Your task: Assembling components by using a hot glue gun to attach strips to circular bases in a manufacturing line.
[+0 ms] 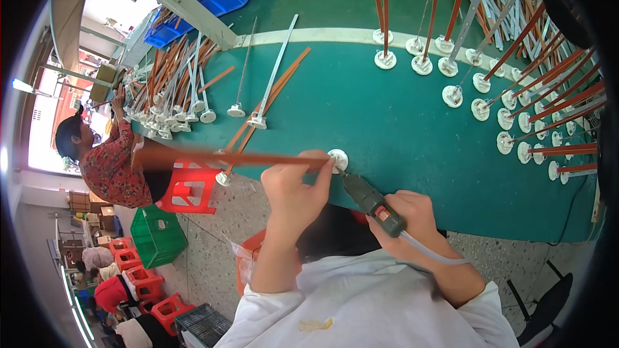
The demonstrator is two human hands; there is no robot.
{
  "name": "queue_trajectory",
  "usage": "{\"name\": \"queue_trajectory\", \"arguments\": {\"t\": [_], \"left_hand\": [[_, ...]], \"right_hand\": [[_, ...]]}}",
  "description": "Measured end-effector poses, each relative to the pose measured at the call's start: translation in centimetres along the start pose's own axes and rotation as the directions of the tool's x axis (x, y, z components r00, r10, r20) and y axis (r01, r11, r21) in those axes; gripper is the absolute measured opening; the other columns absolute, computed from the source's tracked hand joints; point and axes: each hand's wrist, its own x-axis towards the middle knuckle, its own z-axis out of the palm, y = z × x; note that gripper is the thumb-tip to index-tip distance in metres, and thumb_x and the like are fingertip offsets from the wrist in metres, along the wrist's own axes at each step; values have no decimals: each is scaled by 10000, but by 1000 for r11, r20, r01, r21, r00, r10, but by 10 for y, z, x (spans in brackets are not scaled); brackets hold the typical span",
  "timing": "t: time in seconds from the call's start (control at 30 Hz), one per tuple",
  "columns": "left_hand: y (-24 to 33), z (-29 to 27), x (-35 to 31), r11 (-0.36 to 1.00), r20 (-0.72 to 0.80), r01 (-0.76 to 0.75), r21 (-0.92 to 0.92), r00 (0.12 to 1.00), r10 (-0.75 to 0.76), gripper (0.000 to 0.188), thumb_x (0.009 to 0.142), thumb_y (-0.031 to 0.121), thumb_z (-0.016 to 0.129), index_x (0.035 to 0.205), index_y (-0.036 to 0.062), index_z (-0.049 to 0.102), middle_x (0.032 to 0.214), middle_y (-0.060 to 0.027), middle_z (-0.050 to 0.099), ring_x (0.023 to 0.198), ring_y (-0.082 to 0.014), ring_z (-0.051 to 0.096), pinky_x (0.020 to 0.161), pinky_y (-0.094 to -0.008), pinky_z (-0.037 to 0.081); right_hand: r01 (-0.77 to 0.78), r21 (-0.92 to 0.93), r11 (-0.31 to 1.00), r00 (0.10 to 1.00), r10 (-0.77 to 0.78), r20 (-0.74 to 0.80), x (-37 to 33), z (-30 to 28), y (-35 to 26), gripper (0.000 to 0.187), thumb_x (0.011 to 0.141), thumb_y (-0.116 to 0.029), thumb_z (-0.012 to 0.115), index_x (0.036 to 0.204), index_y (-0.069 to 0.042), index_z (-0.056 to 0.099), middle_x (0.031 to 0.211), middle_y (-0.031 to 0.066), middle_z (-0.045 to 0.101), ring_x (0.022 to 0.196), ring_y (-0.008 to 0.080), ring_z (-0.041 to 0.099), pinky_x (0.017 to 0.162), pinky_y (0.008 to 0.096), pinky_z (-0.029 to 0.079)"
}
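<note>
Brown strip [225,157] juts leftward from left hand [296,188].

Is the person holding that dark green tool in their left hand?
No, the right hand holds the dark green tool, while the left hand pinches a brown strip.

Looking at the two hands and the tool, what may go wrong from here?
Burn: the tip of the glue gun is close to the fingers of the left hand; if it is hot, a slip might burn them.
Misalignment: the long brown strip extends well beyond the left hand, so a bump could tilt it at the white disc.
</note>
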Motion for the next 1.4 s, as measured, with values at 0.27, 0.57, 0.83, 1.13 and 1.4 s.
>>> {"name": "queue_trajectory", "arguments": {"t": [0.27, 0.57, 0.83, 1.13, 1.4], "left_hand": [[6, 2, 9, 996, 49, 86, -20, 995, -85, 95, 774, -38, 808, 825, -19, 730, 695, -77, 714, 620, -121, 685, 622, -247, 529], [2, -1, 7, 997, 101, 69, 22, 992, -71, 103, 780, -43, 809, 844, -25, 730, 712, -74, 725, 653, -122, 716, 637, -239, 541], [2, -1, 10, 996, 98, 84, -38, 992, -80, 104, 777, -42, 809, 845, -22, 733, 704, -72, 726, 648, -123, 715, 636, -239, 540], [3, -2, 9, 996, 105, 80, -38, 992, -76, 108, 788, -35, 807, 855, -20, 725, 703, -75, 730, 656, -125, 725, 640, -241, 546], [2, 0, 10, 996, 97, 84, -43, 992, -80, 102, 792, -33, 807, 849, -18, 723, 703, -76, 727, 657, -129, 726, 640, -244, 551]], "right_hand": [[18, -34, 999, 1000, -19, -10, 4, 3, 3, 247, 697, -32, 779, 657, -45, 535, 609, 103, 562, 512, 302, 514, 479, 410, 399], [38, -70, 997, 999, -38, -7, 1, 5, 2, 257, 658, -50, 789, 646, -55, 533, 602, 93, 571, 501, 297, 504, 471, 396, 393], [28, -68, 997, 1000, -28, -6, -1, 5, 5, 258, 654, -34, 786, 653, -59, 529, 595, 93, 567, 496, 291, 504, 470, 388, 389], [15, -65, 998, 1000, -16, -18, 0, 7, 2, 277, 667, -35, 786, 650, -59, 510, 585, 92, 552, 490, 290, 498, 475, 380, 395], [7, -121, 993, 1000, -5, 20, -6, 7, 6, 258, 614, -93, 788, 720, -86, 553, 612, 75, 548, 550, 298, 516, 516, 404, 419]]}}
